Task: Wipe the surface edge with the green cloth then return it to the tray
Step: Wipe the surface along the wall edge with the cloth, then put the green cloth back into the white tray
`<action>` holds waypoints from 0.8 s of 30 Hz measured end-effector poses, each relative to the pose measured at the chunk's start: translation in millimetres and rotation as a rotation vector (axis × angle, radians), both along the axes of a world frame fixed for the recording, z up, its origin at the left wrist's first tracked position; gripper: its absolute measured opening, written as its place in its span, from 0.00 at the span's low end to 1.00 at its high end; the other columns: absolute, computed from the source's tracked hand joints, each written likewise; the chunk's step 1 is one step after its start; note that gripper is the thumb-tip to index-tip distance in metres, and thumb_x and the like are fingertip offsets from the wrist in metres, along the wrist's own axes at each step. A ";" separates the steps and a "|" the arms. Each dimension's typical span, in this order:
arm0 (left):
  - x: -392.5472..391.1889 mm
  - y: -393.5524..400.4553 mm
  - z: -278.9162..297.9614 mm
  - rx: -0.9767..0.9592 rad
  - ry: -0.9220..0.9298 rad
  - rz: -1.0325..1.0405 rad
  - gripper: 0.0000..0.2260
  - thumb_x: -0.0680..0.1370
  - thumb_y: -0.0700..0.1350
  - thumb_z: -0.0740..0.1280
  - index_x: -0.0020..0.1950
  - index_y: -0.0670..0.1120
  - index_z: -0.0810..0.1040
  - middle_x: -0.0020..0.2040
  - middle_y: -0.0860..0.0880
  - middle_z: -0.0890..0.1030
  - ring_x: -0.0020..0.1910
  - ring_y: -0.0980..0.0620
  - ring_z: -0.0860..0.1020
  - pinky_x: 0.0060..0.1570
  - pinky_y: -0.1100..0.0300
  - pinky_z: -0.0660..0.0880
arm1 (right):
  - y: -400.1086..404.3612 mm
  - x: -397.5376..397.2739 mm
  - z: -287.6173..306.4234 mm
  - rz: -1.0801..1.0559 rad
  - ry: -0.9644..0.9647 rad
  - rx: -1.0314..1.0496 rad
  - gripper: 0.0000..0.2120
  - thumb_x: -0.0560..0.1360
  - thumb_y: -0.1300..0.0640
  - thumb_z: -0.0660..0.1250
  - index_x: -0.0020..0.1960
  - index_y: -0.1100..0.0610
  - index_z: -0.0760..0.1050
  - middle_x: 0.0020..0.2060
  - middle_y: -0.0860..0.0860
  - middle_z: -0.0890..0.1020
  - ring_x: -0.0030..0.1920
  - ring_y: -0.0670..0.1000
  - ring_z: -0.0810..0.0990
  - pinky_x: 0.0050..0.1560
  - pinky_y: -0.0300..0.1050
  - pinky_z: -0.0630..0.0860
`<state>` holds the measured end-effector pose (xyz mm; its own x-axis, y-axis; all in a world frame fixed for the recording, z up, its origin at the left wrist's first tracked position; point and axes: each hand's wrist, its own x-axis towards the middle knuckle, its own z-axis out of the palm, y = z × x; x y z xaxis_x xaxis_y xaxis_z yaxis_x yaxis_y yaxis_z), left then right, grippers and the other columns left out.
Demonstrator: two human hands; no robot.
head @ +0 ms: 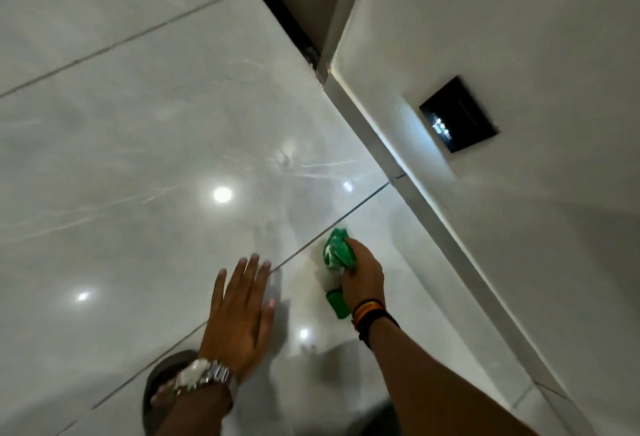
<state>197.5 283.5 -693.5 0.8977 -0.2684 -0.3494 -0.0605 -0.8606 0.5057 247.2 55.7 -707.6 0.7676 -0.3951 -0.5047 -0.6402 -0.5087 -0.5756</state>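
Green cloth (335, 251) bunched, long axis running up-right toward the grey trim strip (415, 189), pressed on glossy tile surface (138, 141). Right hand (363, 274) fingers clenched over it; cloth protrudes beyond fingertips. Left hand (240, 317) flat on the tile, fingers spread.

We face a glossy tiled surface (145, 144) that fills the left and centre of our view. To its right, a narrow strip of trim (398, 161) runs diagonally between the tiles and a plain wall (519, 37). A small rectangular panel (459, 114) sits on that wall, upper right. Our left hand (239, 317) lies flat on the tiles, low and central. Just to its right, our right hand (363, 274) presses a bunched green cloth (337, 249) against the tiles, near the trim.
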 end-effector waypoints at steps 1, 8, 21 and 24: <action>-10.3 5.8 23.9 0.009 0.009 0.012 0.29 0.85 0.53 0.49 0.83 0.44 0.66 0.85 0.42 0.64 0.84 0.40 0.62 0.84 0.47 0.47 | 7.7 -7.3 22.9 -0.041 -0.017 0.021 0.24 0.73 0.72 0.62 0.66 0.56 0.77 0.62 0.53 0.81 0.62 0.54 0.78 0.63 0.34 0.71; -13.1 26.0 238.3 -0.081 -0.008 0.098 0.32 0.87 0.60 0.43 0.83 0.44 0.67 0.84 0.44 0.65 0.84 0.42 0.63 0.83 0.56 0.45 | 55.7 -24.6 250.7 -0.353 -0.135 0.300 0.21 0.75 0.70 0.67 0.61 0.50 0.79 0.55 0.50 0.84 0.57 0.55 0.82 0.55 0.47 0.81; -2.2 -26.5 629.6 -0.185 -0.157 -0.299 0.30 0.86 0.57 0.44 0.87 0.49 0.55 0.89 0.48 0.53 0.88 0.49 0.48 0.86 0.48 0.37 | 27.7 -88.6 693.5 -0.483 -0.404 0.206 0.24 0.76 0.71 0.64 0.68 0.53 0.76 0.58 0.49 0.82 0.54 0.46 0.81 0.47 0.24 0.74; -16.5 -70.4 665.6 -0.283 -0.183 -0.350 0.29 0.86 0.55 0.47 0.87 0.49 0.56 0.88 0.49 0.54 0.88 0.50 0.48 0.87 0.46 0.40 | 6.2 -118.8 738.6 -0.611 -0.498 0.165 0.24 0.76 0.71 0.64 0.68 0.52 0.76 0.60 0.49 0.81 0.57 0.50 0.81 0.57 0.39 0.77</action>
<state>181.1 213.0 -27.8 0.7766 -0.6268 -0.0633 -0.4317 -0.6028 0.6711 128.4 62.0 31.0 0.5901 -0.7680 -0.2490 -0.4264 -0.0346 -0.9039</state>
